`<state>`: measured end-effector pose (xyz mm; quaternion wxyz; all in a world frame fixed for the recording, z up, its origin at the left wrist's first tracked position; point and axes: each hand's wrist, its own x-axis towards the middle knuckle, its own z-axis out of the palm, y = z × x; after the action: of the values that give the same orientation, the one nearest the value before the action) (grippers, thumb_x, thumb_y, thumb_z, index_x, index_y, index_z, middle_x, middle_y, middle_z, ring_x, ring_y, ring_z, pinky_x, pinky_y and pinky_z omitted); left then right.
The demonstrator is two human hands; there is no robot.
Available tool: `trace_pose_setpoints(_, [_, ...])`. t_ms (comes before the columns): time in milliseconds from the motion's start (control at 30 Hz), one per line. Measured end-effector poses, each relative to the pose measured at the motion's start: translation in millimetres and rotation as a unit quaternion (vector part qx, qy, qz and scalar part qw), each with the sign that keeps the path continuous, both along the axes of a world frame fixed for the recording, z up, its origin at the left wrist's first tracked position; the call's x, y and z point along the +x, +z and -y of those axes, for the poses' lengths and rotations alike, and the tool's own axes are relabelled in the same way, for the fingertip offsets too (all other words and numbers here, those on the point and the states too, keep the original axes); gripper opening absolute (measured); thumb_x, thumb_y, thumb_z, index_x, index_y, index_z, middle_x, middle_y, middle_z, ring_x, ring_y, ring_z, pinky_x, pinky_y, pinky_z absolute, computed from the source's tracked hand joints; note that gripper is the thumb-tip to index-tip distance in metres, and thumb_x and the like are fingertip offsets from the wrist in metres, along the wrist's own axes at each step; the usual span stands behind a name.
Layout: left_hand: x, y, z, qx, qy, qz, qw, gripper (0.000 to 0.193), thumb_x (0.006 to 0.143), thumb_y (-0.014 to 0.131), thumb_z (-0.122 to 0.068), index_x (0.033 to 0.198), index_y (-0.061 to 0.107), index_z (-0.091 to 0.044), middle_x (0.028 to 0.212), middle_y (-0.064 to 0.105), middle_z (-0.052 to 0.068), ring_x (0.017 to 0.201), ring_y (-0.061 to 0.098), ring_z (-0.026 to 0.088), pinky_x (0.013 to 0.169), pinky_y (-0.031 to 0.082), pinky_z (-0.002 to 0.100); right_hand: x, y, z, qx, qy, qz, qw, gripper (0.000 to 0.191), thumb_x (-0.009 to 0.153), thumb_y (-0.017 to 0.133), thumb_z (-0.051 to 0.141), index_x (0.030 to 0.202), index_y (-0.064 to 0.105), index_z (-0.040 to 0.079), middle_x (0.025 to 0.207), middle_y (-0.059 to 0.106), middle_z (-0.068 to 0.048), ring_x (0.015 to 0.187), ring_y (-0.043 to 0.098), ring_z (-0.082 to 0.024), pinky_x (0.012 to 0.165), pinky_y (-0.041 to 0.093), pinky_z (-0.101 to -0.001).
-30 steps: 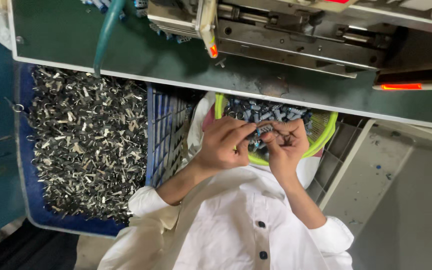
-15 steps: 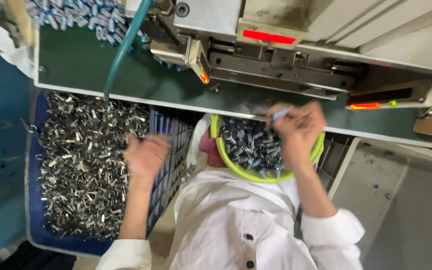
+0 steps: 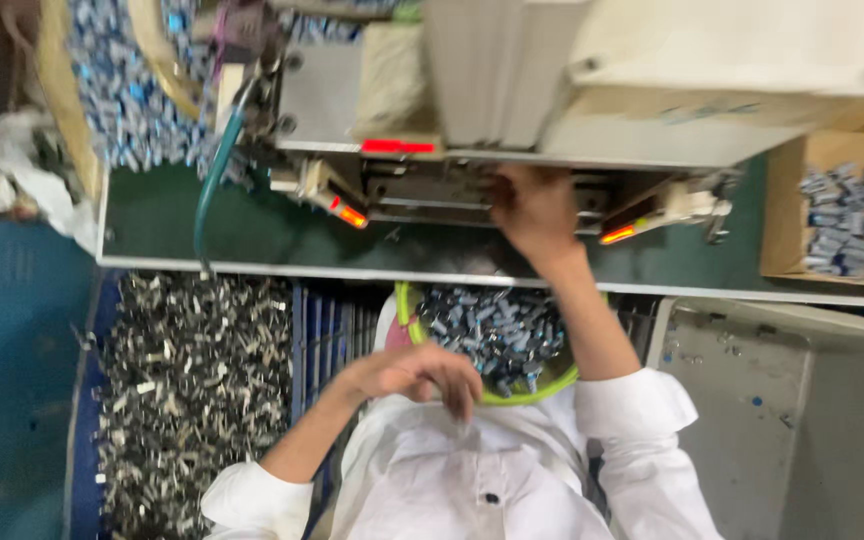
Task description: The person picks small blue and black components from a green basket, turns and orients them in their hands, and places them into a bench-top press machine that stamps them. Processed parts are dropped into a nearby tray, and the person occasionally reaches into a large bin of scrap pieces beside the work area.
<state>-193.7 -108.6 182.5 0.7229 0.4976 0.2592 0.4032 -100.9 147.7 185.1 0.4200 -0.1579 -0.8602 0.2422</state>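
Note:
My right hand (image 3: 534, 212) reaches forward into the slot of a grey machine (image 3: 512, 120) on the green bench; its fingertips are hidden inside, so whatever it holds cannot be seen. My left hand (image 3: 420, 374) hovers over my lap at the near left rim of a yellow-green bowl (image 3: 404, 305). Its fingers curl downward, and the blur hides whether they hold anything. The bowl is filled with small blue-grey metal parts (image 3: 492, 330).
A blue crate (image 3: 312, 340) of shiny metal scrap pieces (image 3: 187, 390) sits to my left. A cardboard box (image 3: 787, 215) with blue-grey parts stands at the right on the bench. Red lights (image 3: 397, 146) glow on the machine. A grey panel (image 3: 742, 420) lies at right.
My right hand has moved from above the bowl forward into the machine. My left hand has come back from the scrap crate to the bowl's near rim. The view has tilted upward.

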Motion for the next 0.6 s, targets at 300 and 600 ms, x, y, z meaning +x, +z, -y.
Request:
trace_pose_setpoints(300, [-81.1,32.9,-189.7,0.255,0.405,-0.718,0.505,0.026,0.097,0.057,-0.028,0.111,0.067,-0.01,0.106,0.074,0.011,0.094,0.069,0.031,0.077,0.051,0.048,37.2,36.7,33.2,0.034,-0.059,-0.044,0.997,0.031,0.071,0.067,-0.005,0.099,0.071,0.007,0.101,0.073,-0.015,0.099,0.067,-0.039,0.094,0.051,-0.0472])
trace_pose_setpoints(600, [-85.1,63.3,-279.8,0.219,0.507,-0.726,0.409,0.026,0.097,0.059,-0.026,0.112,0.067,-0.007,0.106,0.072,0.013,0.098,0.067,0.032,0.083,0.051,0.047,104.8,19.7,119.8,-0.238,0.048,-0.052,0.969,0.015,0.075,0.075,-0.006,0.085,0.071,0.005,0.085,0.074,-0.009,0.081,0.072,-0.028,0.075,0.056,-0.0347])
